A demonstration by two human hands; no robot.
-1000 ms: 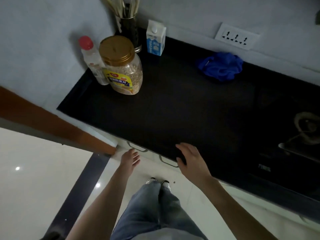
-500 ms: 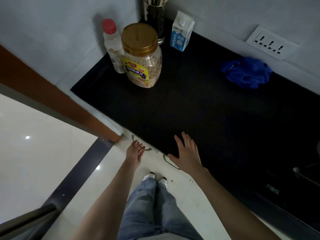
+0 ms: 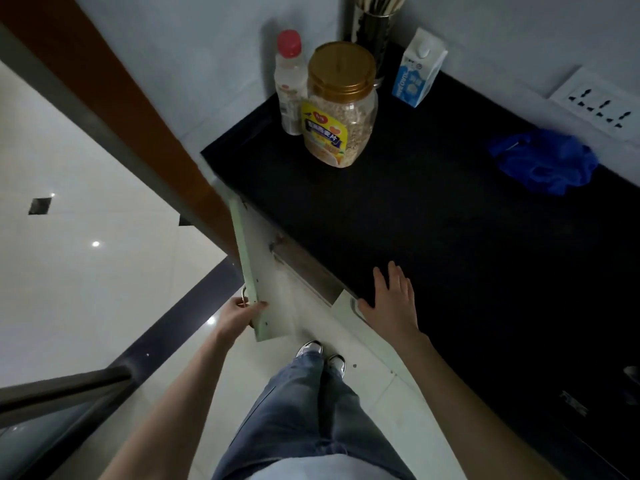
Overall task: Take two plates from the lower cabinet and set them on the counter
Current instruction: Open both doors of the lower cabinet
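The pale left cabinet door (image 3: 263,271) under the black counter (image 3: 433,220) stands swung open toward me. My left hand (image 3: 239,315) grips its outer edge at the metal handle. My right hand (image 3: 391,297) lies flat, fingers apart, on the counter's front edge above the closed right door (image 3: 367,334). The cabinet's inside is hidden under the counter, and no plates show.
At the counter's back left stand an oat jar (image 3: 341,105) with a gold lid, a red-capped bottle (image 3: 289,81), a utensil holder (image 3: 372,32) and a milk carton (image 3: 417,69). A blue cloth (image 3: 545,161) lies at the right. A brown door frame (image 3: 114,98) borders the cabinet's left.
My left hand took hold of the left door's handle and pulled the door open. My right hand stayed on the counter edge. My view shifted left and lower.
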